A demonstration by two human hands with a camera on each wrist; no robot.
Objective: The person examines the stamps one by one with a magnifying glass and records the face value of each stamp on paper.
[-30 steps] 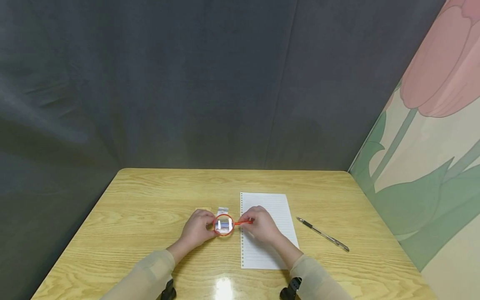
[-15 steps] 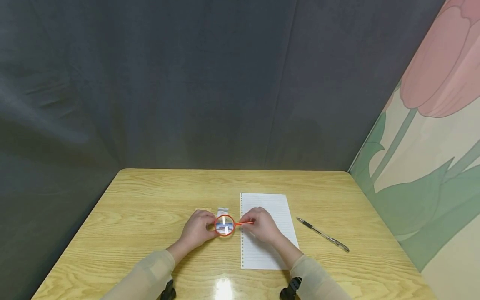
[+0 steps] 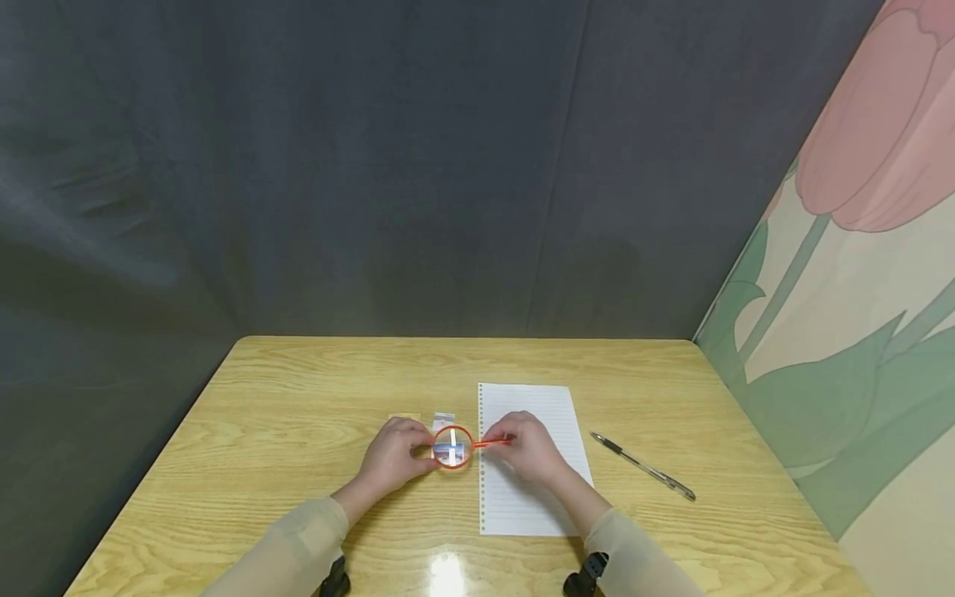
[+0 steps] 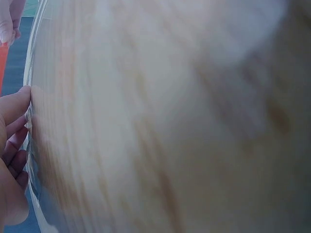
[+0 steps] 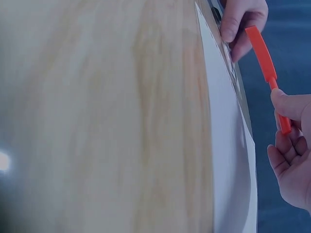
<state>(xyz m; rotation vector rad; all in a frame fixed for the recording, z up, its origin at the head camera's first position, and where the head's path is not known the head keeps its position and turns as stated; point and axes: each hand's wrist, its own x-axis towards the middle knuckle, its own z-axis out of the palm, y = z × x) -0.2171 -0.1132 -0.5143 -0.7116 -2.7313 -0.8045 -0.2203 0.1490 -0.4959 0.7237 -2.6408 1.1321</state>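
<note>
A red-rimmed magnifying glass (image 3: pixel 453 448) is held level above the table. My right hand (image 3: pixel 526 448) pinches its handle between thumb and fingers; the red handle (image 5: pixel 263 56) also shows in the right wrist view. Beneath the lens lies a small pale strip (image 3: pixel 443 418) with a grey far end; blue and white patches of it appear through the glass. My left hand (image 3: pixel 397 454) rests on the table at the strip's left side, thumb and forefinger apart. Whether its fingertips press the strip is hidden by the lens rim. The left hand's lower fingers (image 4: pixel 19 165) are bent.
A lined sheet with punched holes (image 3: pixel 537 506) lies under my right hand. To its right is a pen with a black grip (image 3: pixel 643 467). A yellowish edge (image 3: pixel 405 415) pokes out behind my left hand. A dark curtain (image 3: pixel 418 166) stands behind the wooden table (image 3: pixel 298 390).
My right hand has shifted the magnifying glass slightly to the right, so the view through the lens differs. My left hand, the paper and the pen have stayed in place.
</note>
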